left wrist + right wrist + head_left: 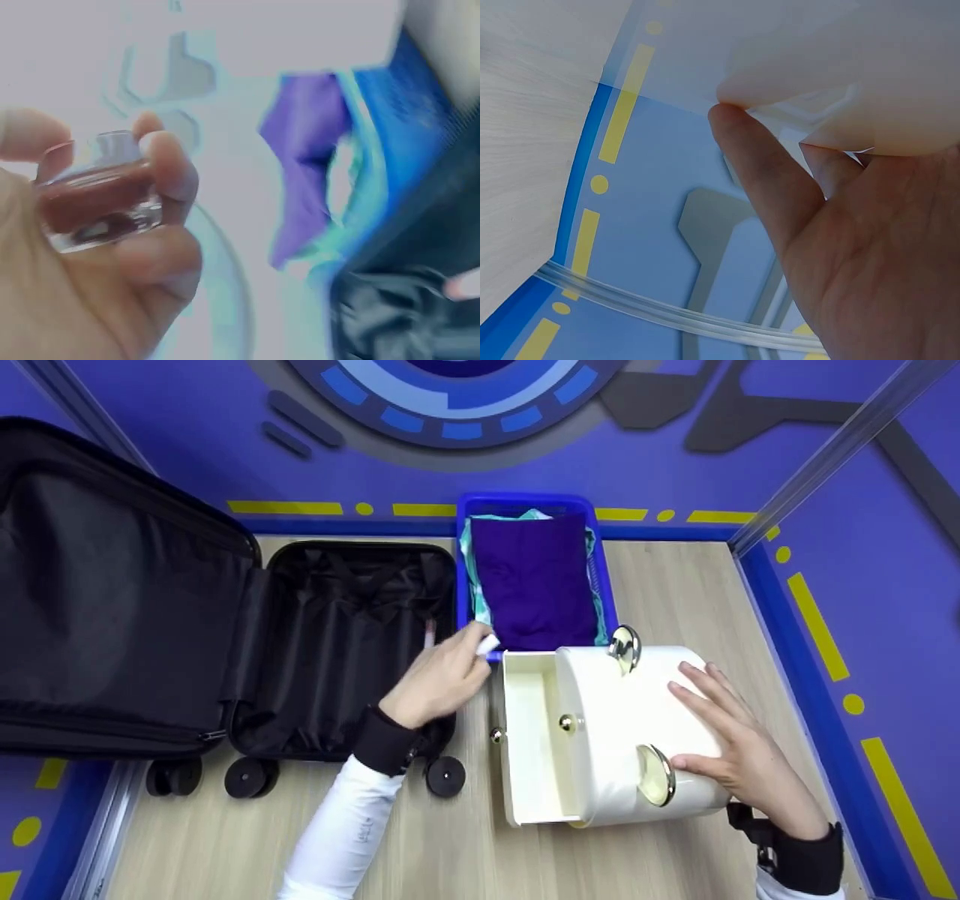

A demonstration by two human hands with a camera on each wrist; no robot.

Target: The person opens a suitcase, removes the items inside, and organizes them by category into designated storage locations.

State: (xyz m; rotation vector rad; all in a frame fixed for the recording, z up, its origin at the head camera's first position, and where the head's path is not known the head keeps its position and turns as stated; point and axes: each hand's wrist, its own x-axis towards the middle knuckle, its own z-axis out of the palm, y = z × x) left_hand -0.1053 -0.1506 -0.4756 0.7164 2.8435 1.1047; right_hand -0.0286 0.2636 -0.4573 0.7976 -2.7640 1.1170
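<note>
In the left wrist view, my left hand (442, 675) pinches a small glass bottle (101, 196) with reddish-brown contents and a pale cap. From the head view only a white part of the bottle shows at the fingertips, between the suitcase (341, 746) and the blue basket. My right hand (742, 742) rests with spread fingers on a cream-white drawer box (622, 705) with gold knobs. Its front drawer (536, 757) is pulled out, and its visible inside is bare. A slim tube (430, 634) with a reddish end lies near the suitcase's right edge, beside my left hand.
The black suitcase lies spread at the left, its lid (112, 607) leaning back and its wheels (445, 776) toward me. Behind the drawer box stands a blue basket (525, 501) with folded purple cloth (532, 577) over teal-patterned cloth. Blue panels (420, 472) border the wood-look surface.
</note>
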